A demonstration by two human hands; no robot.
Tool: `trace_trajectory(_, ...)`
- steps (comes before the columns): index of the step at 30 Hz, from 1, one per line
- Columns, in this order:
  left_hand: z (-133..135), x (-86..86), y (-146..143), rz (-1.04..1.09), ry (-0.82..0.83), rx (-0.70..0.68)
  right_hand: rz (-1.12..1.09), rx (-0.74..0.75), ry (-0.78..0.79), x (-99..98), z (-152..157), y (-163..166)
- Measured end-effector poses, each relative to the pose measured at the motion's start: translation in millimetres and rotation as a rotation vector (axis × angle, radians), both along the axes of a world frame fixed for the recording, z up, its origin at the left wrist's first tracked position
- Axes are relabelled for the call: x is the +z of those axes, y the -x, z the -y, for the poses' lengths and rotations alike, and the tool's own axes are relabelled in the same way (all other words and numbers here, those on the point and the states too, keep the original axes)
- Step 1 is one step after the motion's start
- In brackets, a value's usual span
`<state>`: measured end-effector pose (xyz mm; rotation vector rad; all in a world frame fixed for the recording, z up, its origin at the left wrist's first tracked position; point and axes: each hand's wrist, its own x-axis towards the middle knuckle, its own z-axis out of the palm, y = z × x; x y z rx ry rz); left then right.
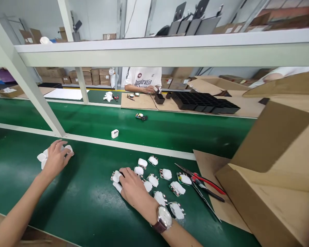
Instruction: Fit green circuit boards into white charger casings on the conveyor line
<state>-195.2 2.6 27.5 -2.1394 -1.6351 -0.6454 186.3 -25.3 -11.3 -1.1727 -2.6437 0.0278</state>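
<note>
My left hand (57, 157) is at the left of the green bench, its thumb and fingers curled around a white plastic shell (69, 149). More white shells (42, 157) lie beside and partly under that hand. My right hand (134, 188), with a watch on the wrist and a white cover on the thumb tip, pinches a small circuit board with a white pad (115, 176) at the bench surface. Several similar padded circuit boards (166, 174) lie spread around and to the right of it, some partly hidden by the hand.
Red-handled pliers (208, 183) and tweezers (206, 200) lie beside an open cardboard box (262, 212) at right. On the conveyor beyond are a white housing (114, 133) and a circuit assembly (141, 117). Across it, a person (143, 80) works near black trays (203, 102). A shelf beam (154, 55) crosses above.
</note>
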Motion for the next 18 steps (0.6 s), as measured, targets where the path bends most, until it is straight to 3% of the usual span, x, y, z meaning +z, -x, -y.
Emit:
trace_trajectory(3, 6, 6.2, -51, 0.179, 0.199, -0.329, -0.017, 0.015, -0.112, -16.0, 8, 1)
trace_trajectory(6, 17, -4.4, -98, 0.301, 0.462, -0.574, -0.111, 0.052, -0.136, -21.6, 12, -8)
trace_trajectory(8, 24, -19.1, -117, 0.393, 0.54, -0.593, -0.25, 0.04, -0.117, -15.7, 12, -14)
trace_trajectory(12, 31, -44.0, -132, 0.592, 0.574, -0.501, -0.49, 0.035, -0.114, 8.3, 10, -17)
trace_trajectory(18, 42, -55.7, -140, 0.609, 0.496, -0.542, -0.501, 0.164, -0.105, 19.2, 10, -5)
